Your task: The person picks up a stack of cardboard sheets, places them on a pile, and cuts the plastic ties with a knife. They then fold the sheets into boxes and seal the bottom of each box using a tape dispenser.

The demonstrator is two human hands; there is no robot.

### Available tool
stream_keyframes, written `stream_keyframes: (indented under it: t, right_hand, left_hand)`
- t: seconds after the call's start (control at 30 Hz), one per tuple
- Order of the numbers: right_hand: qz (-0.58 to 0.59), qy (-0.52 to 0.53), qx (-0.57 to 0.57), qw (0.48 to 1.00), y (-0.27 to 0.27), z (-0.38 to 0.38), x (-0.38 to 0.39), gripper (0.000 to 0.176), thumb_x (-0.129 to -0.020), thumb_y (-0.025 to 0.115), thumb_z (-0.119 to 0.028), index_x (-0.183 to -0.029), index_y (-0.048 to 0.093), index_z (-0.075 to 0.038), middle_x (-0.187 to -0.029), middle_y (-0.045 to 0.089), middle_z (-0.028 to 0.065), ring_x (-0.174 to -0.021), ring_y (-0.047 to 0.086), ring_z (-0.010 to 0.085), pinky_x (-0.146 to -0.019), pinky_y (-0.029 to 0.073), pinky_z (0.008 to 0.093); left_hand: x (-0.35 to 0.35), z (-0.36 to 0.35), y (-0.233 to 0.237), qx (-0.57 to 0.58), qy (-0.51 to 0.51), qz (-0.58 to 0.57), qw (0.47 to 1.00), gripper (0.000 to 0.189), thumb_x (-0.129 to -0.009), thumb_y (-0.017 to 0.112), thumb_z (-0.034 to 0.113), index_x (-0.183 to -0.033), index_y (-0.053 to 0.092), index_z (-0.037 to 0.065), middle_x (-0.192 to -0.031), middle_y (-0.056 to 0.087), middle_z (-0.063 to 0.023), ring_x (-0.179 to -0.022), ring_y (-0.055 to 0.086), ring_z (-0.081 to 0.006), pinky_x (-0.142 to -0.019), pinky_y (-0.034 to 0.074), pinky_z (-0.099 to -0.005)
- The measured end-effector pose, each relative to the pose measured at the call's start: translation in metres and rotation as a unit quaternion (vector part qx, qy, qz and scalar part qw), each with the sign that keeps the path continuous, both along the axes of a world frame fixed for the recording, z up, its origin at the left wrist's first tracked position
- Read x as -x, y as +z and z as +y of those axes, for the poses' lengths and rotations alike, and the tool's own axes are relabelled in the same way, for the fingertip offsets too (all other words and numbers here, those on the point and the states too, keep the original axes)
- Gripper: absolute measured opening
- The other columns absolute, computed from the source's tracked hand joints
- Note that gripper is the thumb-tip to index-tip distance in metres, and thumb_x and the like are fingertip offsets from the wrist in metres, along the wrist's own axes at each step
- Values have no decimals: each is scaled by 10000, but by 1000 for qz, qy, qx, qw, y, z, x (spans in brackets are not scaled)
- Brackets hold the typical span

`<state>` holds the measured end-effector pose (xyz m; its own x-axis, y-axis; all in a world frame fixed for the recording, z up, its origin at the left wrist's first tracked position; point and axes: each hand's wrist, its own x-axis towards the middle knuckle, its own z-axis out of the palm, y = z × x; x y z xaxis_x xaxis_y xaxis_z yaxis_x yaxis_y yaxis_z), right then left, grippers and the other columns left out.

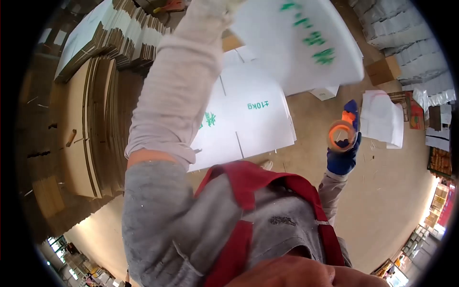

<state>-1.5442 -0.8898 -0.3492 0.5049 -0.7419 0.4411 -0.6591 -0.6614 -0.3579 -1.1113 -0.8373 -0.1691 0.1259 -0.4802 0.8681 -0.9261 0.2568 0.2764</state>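
Observation:
My right hand (345, 158), in a blue glove, is closed on a tape dispenser (350, 117) with orange parts and a roll of clear packing tape, held out to the right above the floor. My left arm stretches up to the top edge, where my left hand (232, 5) is blurred and partly cut off. It grips the edge of a white flattened carton (296, 48) with green lettering, raised and tilted. Below that, more white flattened cartons (258, 122) lie in a pile, the top one printed "±10kg" in green.
Stacks of flattened cardboard (79, 129) stand at the left, with more bundles (114, 36) behind. At the right a white sheet (382, 117) lies on the floor beside a red crate (415, 112). A brown box (383, 71) and stacked white bundles (406, 38) are at the upper right.

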Motion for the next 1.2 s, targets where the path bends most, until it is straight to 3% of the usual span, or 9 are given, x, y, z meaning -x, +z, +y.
stream_keyframes:
  t: [0.07, 0.13, 0.23, 0.33, 0.4, 0.77, 0.87, 1.0, 1.2]
  right_hand:
    - [-4, -11, 65, 998, -2, -2, -8, 386, -856, 562, -140, -1201, 491, 17, -1027, 608, 111, -805, 604, 166, -683, 490, 270]
    - [-467, -3, -509, 723, -34, 26, 22, 381, -892, 505, -190, -1226, 483, -9, -1060, 593, 87, -842, 588, 151, -715, 480, 264]
    - [-170, -10, -334, 927, -59, 59, 66, 370, -910, 468, -197, -1229, 481, -10, -1016, 589, 57, -826, 573, 134, -709, 475, 258]
    - [-18, -11, -208, 978, -49, 60, 64, 344, -910, 476, -206, -1186, 508, -3, -978, 583, 45, -794, 561, 123, -694, 467, 248]
    - [-441, -67, -565, 694, -54, 30, 75, 347, -920, 476, -176, -1223, 478, -7, -1037, 581, 31, -859, 553, 110, -748, 450, 218]
    - [-299, 232, -279, 882, 147, -102, -95, 277, -872, 471, -68, -1097, 565, 64, -984, 610, 78, -838, 566, 108, -746, 450, 231]
    - [-105, 340, -401, 844, 154, -77, -141, 251, -866, 557, -155, -1070, 600, -15, -897, 620, 47, -768, 569, 84, -689, 463, 206]
    - [273, 362, 29, 891, 141, 1, -178, 499, -773, 539, -539, -1047, 592, -126, -945, 641, 93, -896, 610, 263, -835, 448, 346]
    - [238, 330, 60, 912, 170, -38, -202, 384, -848, 467, -443, -1045, 613, -148, -1001, 634, 81, -917, 597, 260, -795, 451, 366]
  left_hand:
    - [-34, 16, -58, -183, 120, 183, 958, 482, -813, 610, 341, -1137, 529, -7, -1055, 615, -139, -982, 579, -253, -838, 441, -339]
    - [-68, 48, -181, -349, 159, 182, 905, 593, -812, 597, 391, -1239, 452, 6, -1179, 551, -176, -1084, 529, -309, -906, 420, -349]
    - [-38, 114, -322, -682, 211, 120, 689, 817, -674, 691, 449, -1342, 339, 136, -1360, 383, -114, -1242, 370, -310, -997, 305, -489]
    - [-19, 120, -300, -666, 257, 82, 695, 757, -679, 699, 369, -1324, 379, 135, -1320, 431, -131, -1211, 415, -304, -959, 357, -476]
    - [-36, 120, -289, -676, 174, 202, 687, 685, -661, 714, 354, -1250, 474, 100, -1204, 526, -178, -1112, 513, -285, -909, 421, -400]
    - [58, 139, -6, -583, -3, -70, 809, 404, -589, 755, 230, -951, 653, 83, -1139, 557, -112, -1091, 502, -249, -920, 379, -353]
    - [71, 143, -25, -482, -22, -216, 849, 212, -569, 734, 211, -743, 663, 112, -1183, 529, -59, -1152, 446, -220, -990, 281, -430]
    - [91, 141, -44, -444, 92, -197, 869, 214, -574, 731, 245, -731, 652, 123, -1139, 560, -48, -1143, 456, -225, -1009, 253, -482]
    - [123, 170, 12, -640, 11, -65, 765, 289, -636, 718, 320, -799, 663, 88, -955, 640, -67, -856, 607, -243, -783, 462, -353]
